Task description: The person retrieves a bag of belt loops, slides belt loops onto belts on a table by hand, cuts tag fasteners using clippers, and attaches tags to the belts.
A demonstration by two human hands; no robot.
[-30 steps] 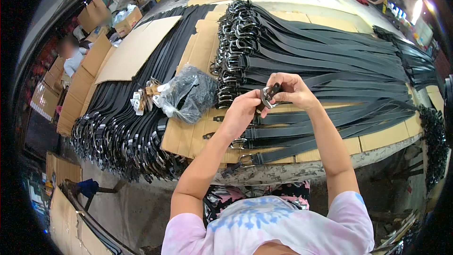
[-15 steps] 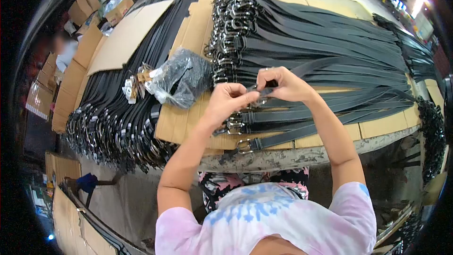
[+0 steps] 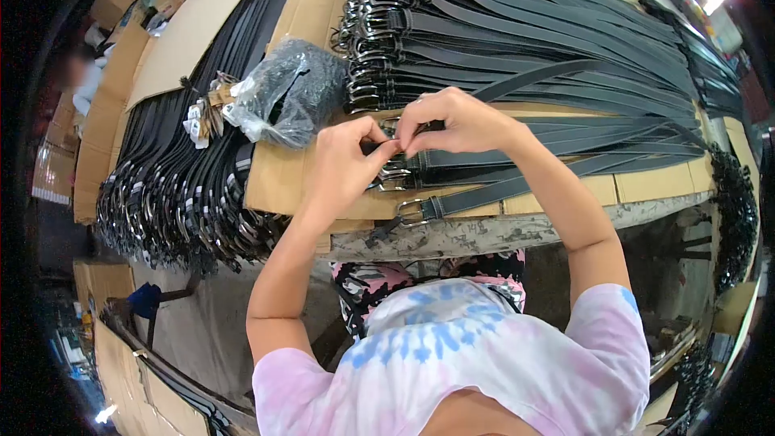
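Above the front row of belts, my left hand [image 3: 345, 155] and my right hand [image 3: 458, 123] meet fingertip to fingertip. Both are closed in a pinch at the buckle end of a black belt [image 3: 557, 71], whose strap rises in an arc behind my right hand and runs off to the right. The small part between the fingertips is mostly hidden. Just below my hands lie more dark belts [image 3: 549, 144] with metal buckles. Nearest the table edge rests one belt [image 3: 476, 199] with a silver square buckle [image 3: 412, 211].
A thick row of belts [image 3: 517, 32] covers the back of the table. To the left, a clear plastic bag [image 3: 295, 93] sits beside a bunch of tags [image 3: 211, 105]. More belts [image 3: 178, 210] hang buckles-down over the left edge, partly under a cardboard sheet [image 3: 194, 40]. Another person [image 3: 87, 81] is far left.
Both hands have shifted left in the view and remain pinched together. My right-hand fingers have come down closer to the left fingertips. The view has tilted, moving the table upward.
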